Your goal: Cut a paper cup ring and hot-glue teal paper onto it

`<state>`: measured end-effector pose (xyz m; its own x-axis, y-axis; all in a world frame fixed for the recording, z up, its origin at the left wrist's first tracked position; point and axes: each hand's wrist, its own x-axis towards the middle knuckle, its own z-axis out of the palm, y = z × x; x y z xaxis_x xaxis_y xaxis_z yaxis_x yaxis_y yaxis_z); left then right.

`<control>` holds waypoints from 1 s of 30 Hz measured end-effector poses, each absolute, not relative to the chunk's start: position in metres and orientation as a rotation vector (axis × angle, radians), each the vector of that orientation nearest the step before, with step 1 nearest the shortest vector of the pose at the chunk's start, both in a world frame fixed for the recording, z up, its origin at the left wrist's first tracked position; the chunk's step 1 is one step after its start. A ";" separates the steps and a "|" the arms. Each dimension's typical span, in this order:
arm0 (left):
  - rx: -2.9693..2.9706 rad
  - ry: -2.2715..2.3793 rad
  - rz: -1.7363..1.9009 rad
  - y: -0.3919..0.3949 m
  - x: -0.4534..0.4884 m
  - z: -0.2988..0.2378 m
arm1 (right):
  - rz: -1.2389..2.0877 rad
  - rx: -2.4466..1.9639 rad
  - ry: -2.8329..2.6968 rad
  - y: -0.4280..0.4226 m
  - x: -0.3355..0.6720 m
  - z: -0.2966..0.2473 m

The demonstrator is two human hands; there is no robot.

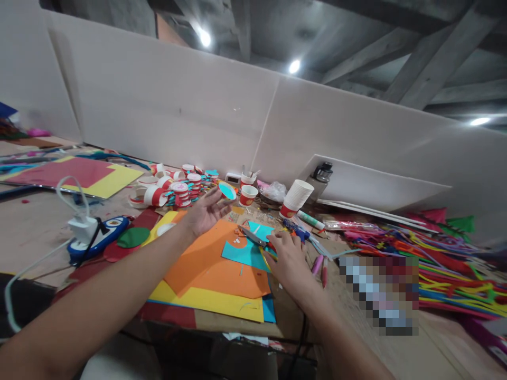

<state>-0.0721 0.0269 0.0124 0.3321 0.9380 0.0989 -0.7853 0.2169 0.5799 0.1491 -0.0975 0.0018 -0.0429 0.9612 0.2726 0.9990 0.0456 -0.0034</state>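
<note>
My left hand (206, 212) is raised palm up over the sheets, its thumb and fingertips pinching a small turquoise disc (227, 191) with a pale rim. Lower on the right, my right hand (288, 258) is curled around the handle end of a pair of scissors (253, 235); the blades point left and the handle is mostly hidden. Beneath the blades lies a cut piece of turquoise paper (242, 257), on top of an orange sheet (222, 282) and a yellow sheet (214, 305). Small paper scraps lie around the scissors.
A tall stack of paper cups (298, 195) and a single cup (248, 195) stand behind my hands. Red-and-white cup pieces (180, 192) crowd the back left. A blue power strip (97, 240) with a charger sits left. Colourful pipe cleaners (447, 264) pile up right.
</note>
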 end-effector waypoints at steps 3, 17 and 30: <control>0.616 0.246 1.357 0.033 -0.095 0.036 | -0.161 -1.727 -2.116 -0.094 0.134 0.006; 0.527 0.087 1.669 0.059 -0.143 0.045 | 0.052 -1.415 -2.392 -0.033 -0.026 0.007; 0.750 0.175 1.497 0.050 -0.124 0.036 | 0.282 -1.415 -2.134 -0.013 -0.008 0.005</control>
